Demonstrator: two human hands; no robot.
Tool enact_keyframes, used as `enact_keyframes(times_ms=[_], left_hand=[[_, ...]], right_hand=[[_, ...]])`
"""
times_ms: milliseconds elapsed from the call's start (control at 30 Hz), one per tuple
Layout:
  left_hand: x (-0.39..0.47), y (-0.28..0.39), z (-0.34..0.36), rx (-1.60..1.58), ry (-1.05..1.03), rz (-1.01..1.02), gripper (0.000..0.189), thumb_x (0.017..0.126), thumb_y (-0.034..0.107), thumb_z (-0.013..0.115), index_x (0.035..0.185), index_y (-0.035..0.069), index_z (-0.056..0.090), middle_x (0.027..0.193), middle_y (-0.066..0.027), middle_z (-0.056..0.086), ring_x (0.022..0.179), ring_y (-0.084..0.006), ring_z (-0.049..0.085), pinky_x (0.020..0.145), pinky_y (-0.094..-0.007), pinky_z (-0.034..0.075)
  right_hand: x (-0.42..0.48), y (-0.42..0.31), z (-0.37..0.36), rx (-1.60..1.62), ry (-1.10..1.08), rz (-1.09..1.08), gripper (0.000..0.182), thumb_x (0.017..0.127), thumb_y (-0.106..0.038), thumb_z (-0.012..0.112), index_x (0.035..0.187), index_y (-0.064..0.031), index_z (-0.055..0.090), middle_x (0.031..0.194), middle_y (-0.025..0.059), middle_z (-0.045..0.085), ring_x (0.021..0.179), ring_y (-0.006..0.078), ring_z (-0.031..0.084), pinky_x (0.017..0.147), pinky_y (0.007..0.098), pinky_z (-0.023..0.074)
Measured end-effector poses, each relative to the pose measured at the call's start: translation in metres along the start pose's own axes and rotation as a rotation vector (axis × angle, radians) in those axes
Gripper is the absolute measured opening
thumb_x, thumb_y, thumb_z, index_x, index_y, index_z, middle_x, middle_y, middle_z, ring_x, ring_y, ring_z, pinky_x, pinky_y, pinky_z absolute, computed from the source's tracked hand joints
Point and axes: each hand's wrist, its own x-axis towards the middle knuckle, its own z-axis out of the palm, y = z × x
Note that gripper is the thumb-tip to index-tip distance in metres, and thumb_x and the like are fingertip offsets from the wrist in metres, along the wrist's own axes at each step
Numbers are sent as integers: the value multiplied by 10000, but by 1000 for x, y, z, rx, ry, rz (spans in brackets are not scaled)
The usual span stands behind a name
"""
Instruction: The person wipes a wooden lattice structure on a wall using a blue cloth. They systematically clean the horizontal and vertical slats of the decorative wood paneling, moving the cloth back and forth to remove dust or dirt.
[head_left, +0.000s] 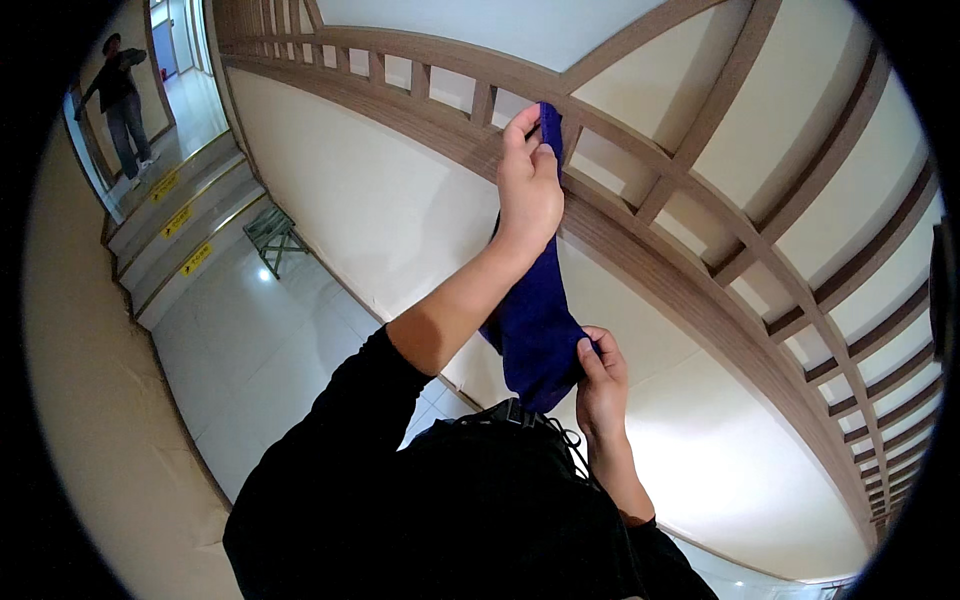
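A dark blue cloth (536, 315) stretches between my two hands in front of a wooden lattice (517, 82) on the wall. My left hand (531, 180) grips its narrow upper end, which overlaps the lattice rails in view; I cannot tell if they touch. Lower down, my right hand (602, 375) pinches the cloth's right edge between thumb and fingers. Here the fabric is wider, and its bottom comes to a blunt end near the black buckle (517, 411) at my waist. Part of the cloth is hidden behind my left wrist and forearm.
A small green folding stool (274, 234) stands by the wall, near steps (196, 217) with yellow warning labels. Another person (124, 105) stands at the top of the steps. Below the lattice runs a cream wall panel (360, 172); pale tiles (262, 375) cover the floor.
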Motion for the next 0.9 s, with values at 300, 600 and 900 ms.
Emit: enact_keyframes(times_ms=[300,600,900], left_hand=[[-1,11,-40,982,-405,425,380,888,29,479,1267,27,450,1213,-172,529,1146,-219,509,1012,-335,344],[0,5,-8,-366,-113,-195,568,918,65,515,1409,-9,238,1431,-250,296,1345,-275,303,1104,-360,224],[9,-6,-71,1094,-633,659,899,794,658,490,1353,-23,309,1306,-193,475,1222,-310,457,1097,-576,68]], right_hand=[[0,2,1,-24,-19,46,145,962,-92,476,1066,-15,539,935,33,602,853,97,539,812,229,422],[2,-1,3,-21,-22,61,146,952,-85,463,1060,-20,538,948,22,591,869,96,519,823,239,390],[7,3,1,-31,-30,98,149,957,-98,461,1057,-15,534,943,24,586,859,89,514,804,233,392]])
